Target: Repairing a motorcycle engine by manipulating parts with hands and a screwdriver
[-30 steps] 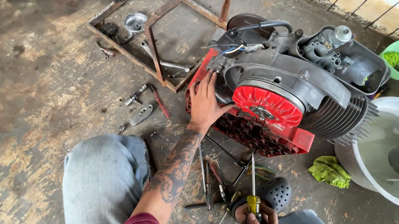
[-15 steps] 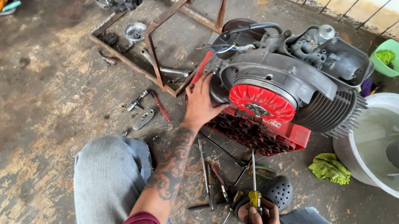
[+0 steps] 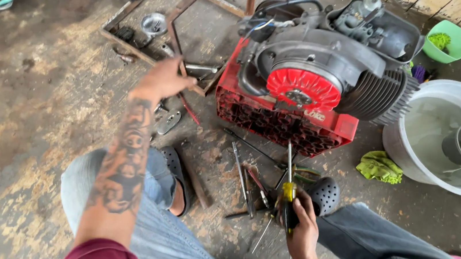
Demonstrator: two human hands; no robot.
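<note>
Left hand (image 3: 162, 80) is reaching out, fingers loose, holding nothing, over small metal tools (image 3: 169, 121) on the floor; right hand (image 3: 301, 231) is gripping yellow-handled screwdriver (image 3: 288, 195) w/ blade pointing at red-fanned grey engine (image 3: 312, 69) just ahead. Prob. best keeping the blade steady.

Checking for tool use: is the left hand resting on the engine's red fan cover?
No, the left hand hovers over the floor left of the engine, clear of its red fan cover.

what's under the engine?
The engine sits on an upturned red plastic crate on the concrete floor. Only the crate's front ribbed face shows; its top and back are covered by the engine.
</note>
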